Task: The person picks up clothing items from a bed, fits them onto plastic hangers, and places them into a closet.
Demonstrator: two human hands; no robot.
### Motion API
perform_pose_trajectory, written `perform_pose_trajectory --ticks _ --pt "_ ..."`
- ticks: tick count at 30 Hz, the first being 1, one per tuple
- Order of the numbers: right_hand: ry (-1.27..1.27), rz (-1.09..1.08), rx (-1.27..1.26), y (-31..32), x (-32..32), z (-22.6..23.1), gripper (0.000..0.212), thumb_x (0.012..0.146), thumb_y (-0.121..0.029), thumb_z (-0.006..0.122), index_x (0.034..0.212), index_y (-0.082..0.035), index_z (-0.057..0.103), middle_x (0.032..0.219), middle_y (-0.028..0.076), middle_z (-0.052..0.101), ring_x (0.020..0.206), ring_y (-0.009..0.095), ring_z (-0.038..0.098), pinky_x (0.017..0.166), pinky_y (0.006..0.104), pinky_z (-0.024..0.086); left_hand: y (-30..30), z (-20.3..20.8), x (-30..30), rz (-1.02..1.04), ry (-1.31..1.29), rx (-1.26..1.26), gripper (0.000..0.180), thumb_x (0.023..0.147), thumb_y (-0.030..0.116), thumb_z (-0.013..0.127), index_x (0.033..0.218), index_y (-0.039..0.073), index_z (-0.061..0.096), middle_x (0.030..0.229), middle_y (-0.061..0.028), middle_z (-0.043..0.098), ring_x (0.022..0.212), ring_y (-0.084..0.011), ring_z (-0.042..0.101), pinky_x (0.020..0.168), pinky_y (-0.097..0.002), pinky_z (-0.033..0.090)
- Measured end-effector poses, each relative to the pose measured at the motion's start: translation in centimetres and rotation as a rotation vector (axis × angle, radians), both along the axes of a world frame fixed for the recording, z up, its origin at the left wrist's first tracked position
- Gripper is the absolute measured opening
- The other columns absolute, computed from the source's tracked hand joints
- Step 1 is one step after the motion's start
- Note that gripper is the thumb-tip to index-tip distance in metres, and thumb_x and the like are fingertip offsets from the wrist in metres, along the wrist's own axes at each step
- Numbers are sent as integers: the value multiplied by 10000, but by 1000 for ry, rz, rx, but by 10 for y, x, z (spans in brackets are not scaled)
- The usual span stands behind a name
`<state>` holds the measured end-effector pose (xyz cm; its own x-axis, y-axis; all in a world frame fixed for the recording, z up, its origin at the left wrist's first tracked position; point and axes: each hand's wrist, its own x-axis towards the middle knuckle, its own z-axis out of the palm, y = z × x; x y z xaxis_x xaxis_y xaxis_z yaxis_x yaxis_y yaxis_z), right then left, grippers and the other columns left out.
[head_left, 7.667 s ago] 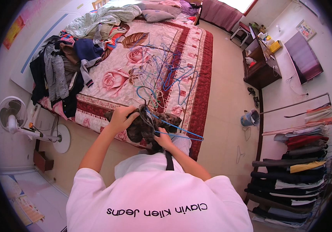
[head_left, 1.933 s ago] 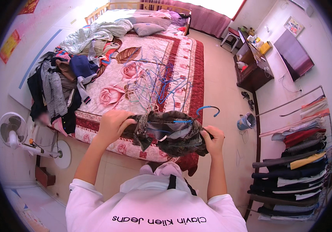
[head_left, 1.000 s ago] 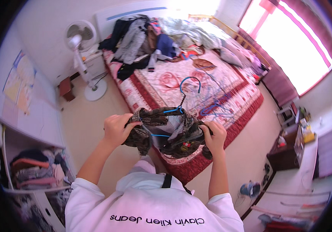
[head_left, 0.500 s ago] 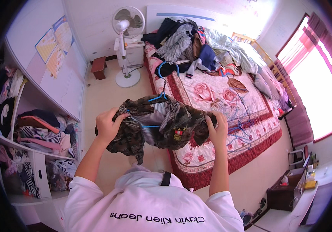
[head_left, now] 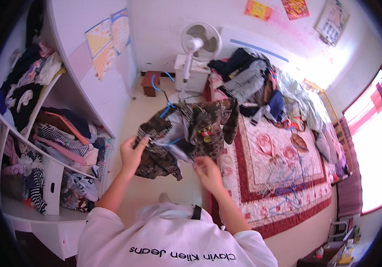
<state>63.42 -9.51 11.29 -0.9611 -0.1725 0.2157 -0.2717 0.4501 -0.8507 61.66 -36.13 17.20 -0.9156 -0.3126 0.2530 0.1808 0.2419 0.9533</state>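
A camouflage jacket with a striped lining and a small badge hangs in front of me on a blue hanger. The hanger's hook sticks up out of the collar, and a piece of its blue bar shows inside the open front. My left hand is closed on the jacket's left edge, thumb on top. At the lower front edge, my right hand has its fingers pinched together on the cloth. The sleeve on the right side hangs loose, held by neither hand.
To the left, an open wardrobe holds folded and heaped clothes. A bed with a floral cover stands to the right, with piled clothes and several blue hangers on it. A standing fan and a red stool are beyond the jacket.
My view has turned left. My right hand has let go of the jacket's right side and moved down to its lower front edge. My left hand keeps its hold.
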Motion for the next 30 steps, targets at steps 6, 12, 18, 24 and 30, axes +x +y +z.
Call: perform_pose_trajectory --ticks 6,12,18,24,30 --pt "-395 433 -264 -136 -12 -36 289 870 -161 608 1111 -25 525 971 58 603 861 151 577 741 295 461 -42 -47 0 -28 -153 274 288 852 241 662 760 -31 655 690 -8 629 623 -46 521 544 -235 421" --pt "-625 503 -457 -226 -5 -74 392 829 -124 630 1151 34 473 995 93 595 934 174 564 781 310 461 -96 -92 30 60 -257 427 294 865 260 647 788 -23 647 701 -3 621 634 -50 528 554 -228 427" --pt "-840 750 -406 -270 -20 -82 277 786 -63 575 1019 79 526 890 94 603 824 160 588 704 277 484 -113 -115 39 149 -304 563 203 892 161 600 1017 2 611 926 -18 627 823 -74 554 737 -242 445" --pt "-898 762 -451 -316 -41 -88 446 816 -76 607 1184 71 401 1028 94 572 898 171 571 779 291 481 -145 -126 26 411 -180 779 186 896 158 599 1010 12 596 927 -3 608 849 -79 536 770 -251 422" --pt "-998 855 -243 -370 -92 -98 494 783 -167 686 1141 4 391 973 113 564 713 151 593 535 267 520 -189 -140 -7 588 -121 775 179 902 177 599 1009 35 577 915 -7 601 825 -83 531 738 -255 429"
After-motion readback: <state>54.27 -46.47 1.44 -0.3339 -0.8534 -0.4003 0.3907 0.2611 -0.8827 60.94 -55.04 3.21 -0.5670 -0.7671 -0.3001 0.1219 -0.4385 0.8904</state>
